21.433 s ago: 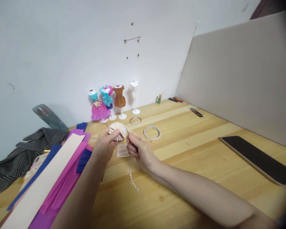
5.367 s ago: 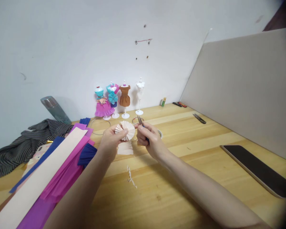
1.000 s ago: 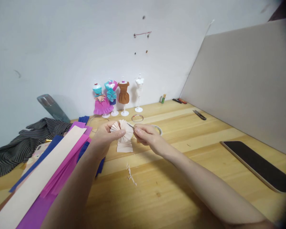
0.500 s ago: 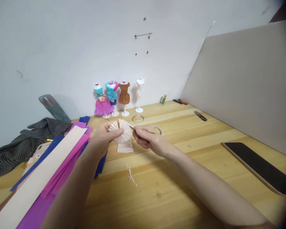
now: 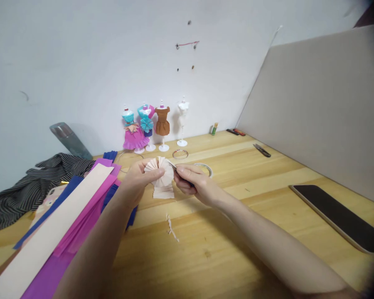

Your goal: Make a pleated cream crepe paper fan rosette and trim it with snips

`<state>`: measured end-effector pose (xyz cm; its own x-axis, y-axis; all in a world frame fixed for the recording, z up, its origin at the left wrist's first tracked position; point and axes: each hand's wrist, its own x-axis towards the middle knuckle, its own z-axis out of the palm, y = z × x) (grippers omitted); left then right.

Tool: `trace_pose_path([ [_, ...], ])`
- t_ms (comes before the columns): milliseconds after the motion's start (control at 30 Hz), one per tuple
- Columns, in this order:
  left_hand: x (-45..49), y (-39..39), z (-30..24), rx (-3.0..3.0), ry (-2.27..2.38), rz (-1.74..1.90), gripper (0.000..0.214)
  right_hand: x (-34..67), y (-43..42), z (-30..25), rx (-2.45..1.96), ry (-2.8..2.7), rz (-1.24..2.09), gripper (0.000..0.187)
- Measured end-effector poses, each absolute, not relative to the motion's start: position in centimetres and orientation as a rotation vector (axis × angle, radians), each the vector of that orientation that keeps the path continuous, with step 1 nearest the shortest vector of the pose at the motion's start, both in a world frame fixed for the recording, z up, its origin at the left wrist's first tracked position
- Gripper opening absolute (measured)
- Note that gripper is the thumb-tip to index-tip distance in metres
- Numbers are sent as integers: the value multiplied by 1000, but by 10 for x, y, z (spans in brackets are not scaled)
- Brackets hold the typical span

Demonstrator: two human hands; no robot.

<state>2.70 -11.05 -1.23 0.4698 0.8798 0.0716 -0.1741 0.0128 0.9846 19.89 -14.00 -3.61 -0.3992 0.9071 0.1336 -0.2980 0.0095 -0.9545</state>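
A round, pleated pale-pink paper rosette [image 5: 163, 177] is pinched in my left hand [image 5: 141, 173], the thumb lying across its front. My right hand [image 5: 195, 180] is closed around small scissors [image 5: 172, 165]; their pointed metal blades reach the rosette's upper right edge, and the dark handles are mostly hidden in the fingers. Below the rosette, a folded pale-pink paper strip [image 5: 163, 192] lies on the table. Nearer to me are thin pale paper scraps [image 5: 171, 228].
Several small mannequins [image 5: 162, 124], most in paper clothes, stand along the wall. Coloured paper strips [image 5: 65, 220], a striped cloth [image 5: 43, 182] and a bottle [image 5: 71, 140] are at left. Rings of wire [image 5: 180, 154], thread snips [image 5: 262, 150] and a phone [image 5: 336, 216] lie beyond and right.
The rosette and my left hand have shifted slightly right, closer to my right hand. The scissor blades now overlap the rosette's edge a little more.
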Motion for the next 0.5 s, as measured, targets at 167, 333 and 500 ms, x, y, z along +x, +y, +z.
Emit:
trace_pose_path([
  [167, 28, -111, -11, 1317, 698, 920, 25, 197, -140, -35, -696, -1311, 1552, 36],
  [333, 28, -113, -12, 1307, 716, 933, 26, 197, -139, -36, -705, -1325, 1546, 38],
  [500, 28, -112, -11, 1320, 706, 933, 26, 197, -139, -36, -694, -1344, 1526, 40],
])
